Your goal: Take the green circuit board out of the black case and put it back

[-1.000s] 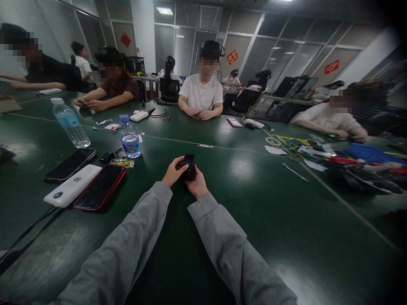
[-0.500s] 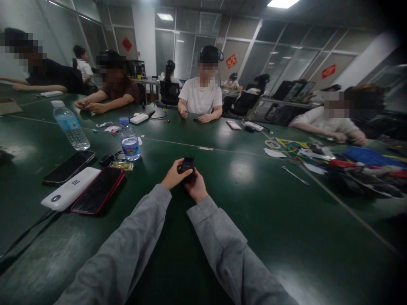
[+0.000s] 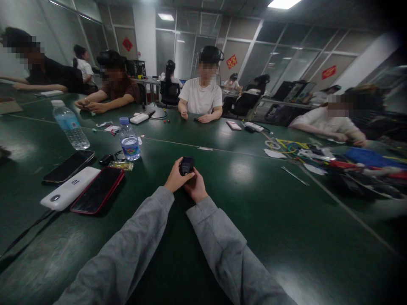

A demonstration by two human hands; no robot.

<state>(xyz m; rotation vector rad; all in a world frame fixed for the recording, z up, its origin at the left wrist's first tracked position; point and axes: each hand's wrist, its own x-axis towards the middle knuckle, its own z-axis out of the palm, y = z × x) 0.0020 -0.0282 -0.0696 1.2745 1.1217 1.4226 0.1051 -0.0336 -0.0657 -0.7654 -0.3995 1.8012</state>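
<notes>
Device: small, black, boxy, between both hands near mid-view, over the desk; cannot tell whether its underside touches the surface. Left hand closed round its left side, thumb across the near end. Right hand curled against its right side and near end; fingertips hidden, so depth of grip is unclear.

Handling (judged): light, stiff shell, probably smooth and a little slippery; the flat panel on top looks the fragile part. Best hold: opposite side edges, keeping thumbs off the panel.

Orientation: panel faces up and back toward the wearer. Long axis appears to run away from the wearer, far end leaning slightly right; near end partly covered, so true length uncertain.
</notes>
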